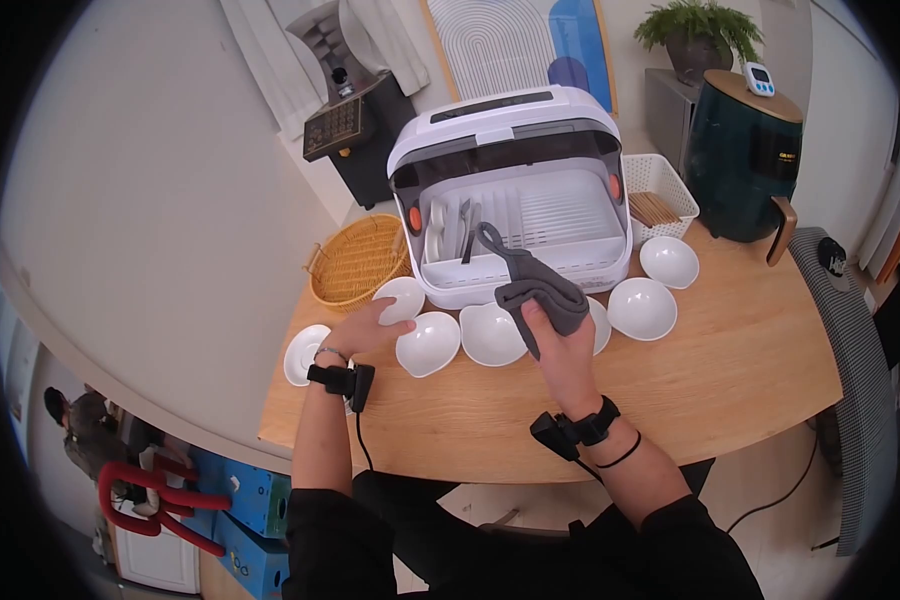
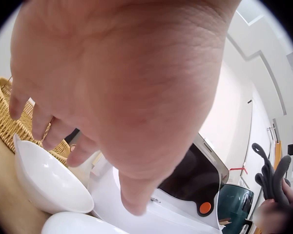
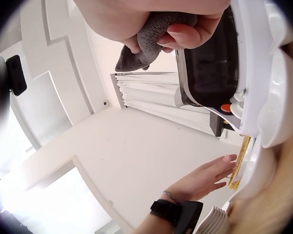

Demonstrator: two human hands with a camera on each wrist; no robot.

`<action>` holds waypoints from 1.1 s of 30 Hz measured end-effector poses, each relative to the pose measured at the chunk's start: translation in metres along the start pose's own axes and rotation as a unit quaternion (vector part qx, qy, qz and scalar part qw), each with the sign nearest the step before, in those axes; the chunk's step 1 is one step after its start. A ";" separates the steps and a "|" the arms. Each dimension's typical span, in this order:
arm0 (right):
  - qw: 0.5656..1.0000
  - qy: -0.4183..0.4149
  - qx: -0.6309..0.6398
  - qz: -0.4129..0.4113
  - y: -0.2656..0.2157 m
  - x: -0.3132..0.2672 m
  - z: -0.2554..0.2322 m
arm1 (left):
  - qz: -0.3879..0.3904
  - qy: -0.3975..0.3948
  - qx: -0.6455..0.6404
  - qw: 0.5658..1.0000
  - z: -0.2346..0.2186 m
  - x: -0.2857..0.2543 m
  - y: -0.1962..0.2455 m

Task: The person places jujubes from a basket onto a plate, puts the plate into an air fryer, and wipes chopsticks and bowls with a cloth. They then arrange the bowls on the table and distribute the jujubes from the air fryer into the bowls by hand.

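Observation:
In the head view the right hand [image 1: 564,362] grips a folded dark grey cloth [image 1: 550,296] above the bowls. The right wrist view shows its fingers curled round the cloth [image 3: 154,41]. The left hand [image 1: 366,330], fingers spread, hovers by a white bowl [image 1: 400,300] and beside another bowl [image 1: 428,345]; whether it touches either is unclear. In the left wrist view that hand [image 2: 112,83] holds nothing, with a white bowl [image 2: 51,180] below its fingers. More white bowls [image 1: 493,335] stand in a row before a white dish cabinet [image 1: 530,270] with its lid raised.
A wicker basket [image 1: 358,262] stands left of the cabinet and white plates [image 1: 308,355] lie at the table's left edge. A white basket [image 1: 660,190] with wooden sticks and a dark green air fryer [image 1: 745,160] stand at the right.

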State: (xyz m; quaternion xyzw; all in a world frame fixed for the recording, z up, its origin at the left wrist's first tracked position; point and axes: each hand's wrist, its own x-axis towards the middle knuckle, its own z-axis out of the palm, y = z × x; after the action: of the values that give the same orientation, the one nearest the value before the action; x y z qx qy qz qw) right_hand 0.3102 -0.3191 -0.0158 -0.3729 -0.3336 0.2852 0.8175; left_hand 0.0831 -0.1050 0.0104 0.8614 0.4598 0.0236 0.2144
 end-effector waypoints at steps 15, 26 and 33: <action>1.000 -0.007 -0.005 -0.001 0.005 0.000 0.000 | 0.009 0.038 0.129 0.991 0.038 0.033 -0.021; 1.000 -0.002 -0.005 0.010 0.002 -0.001 0.001 | -0.017 0.038 0.164 0.986 0.046 0.043 -0.018; 1.000 -0.013 -0.002 -0.003 0.006 0.000 -0.001 | 0.007 0.156 0.089 0.984 0.017 -0.042 -0.005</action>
State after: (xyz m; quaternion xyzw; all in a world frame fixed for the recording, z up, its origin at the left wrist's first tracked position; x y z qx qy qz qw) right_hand 0.3096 -0.3156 -0.0207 -0.3696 -0.3458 0.2870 0.8133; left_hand 0.0592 -0.1427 0.0000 0.8662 0.4814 0.1185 0.0625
